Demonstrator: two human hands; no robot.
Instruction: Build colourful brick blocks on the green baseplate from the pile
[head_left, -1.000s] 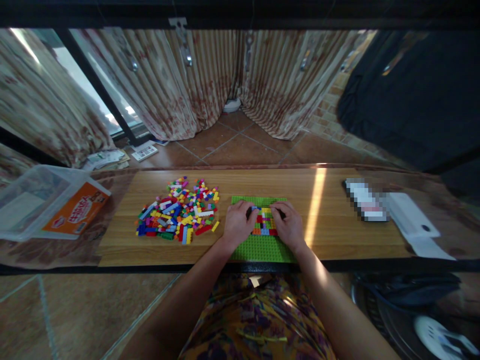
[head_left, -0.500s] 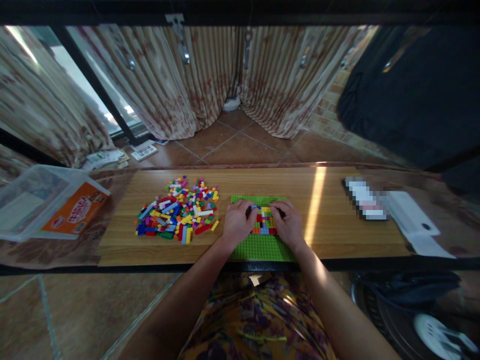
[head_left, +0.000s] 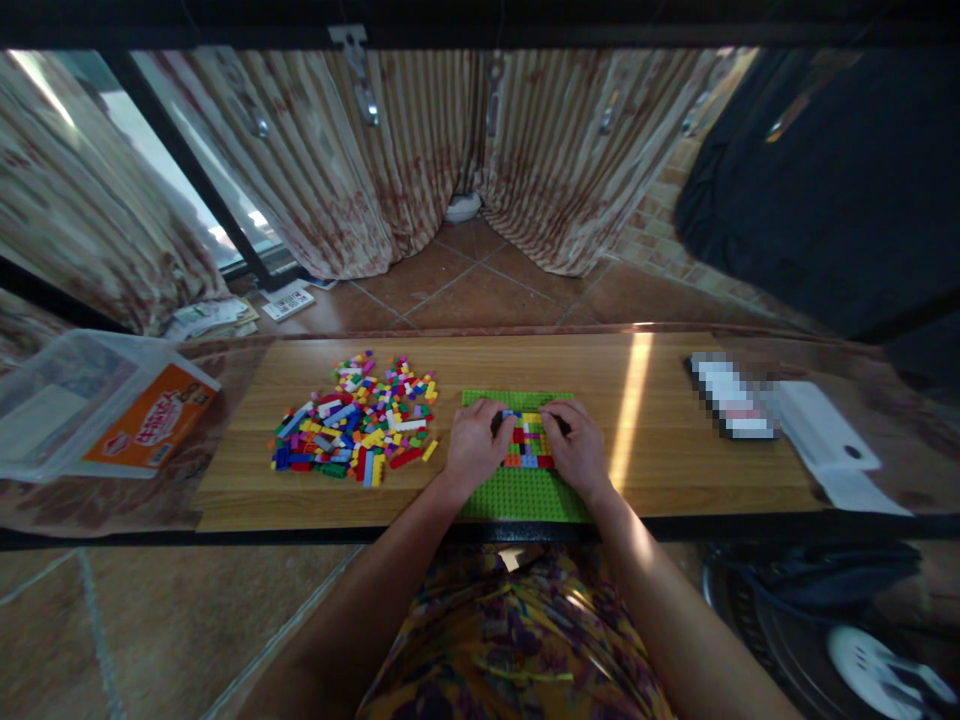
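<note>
A green studded baseplate lies in front of me on the wooden board. On it is a flat, multicoloured patch of toy building bricks, with yellow, red, white and blue pieces and an orange, blue and red row along its near side. My left hand is closed at the patch's left side, thumb and curled fingers against the bricks. From the right, my right hand grips the other side the same way, fingertips near the upper right corner. Both hands partly cover the bricks, so the exact pieces under the fingertips are hidden.
Left of the baseplate, loose bricks are heaped on the wooden board. A clear plastic tub with an orange label stands at far left. At right lie a pixelated phone-like item and a white box.
</note>
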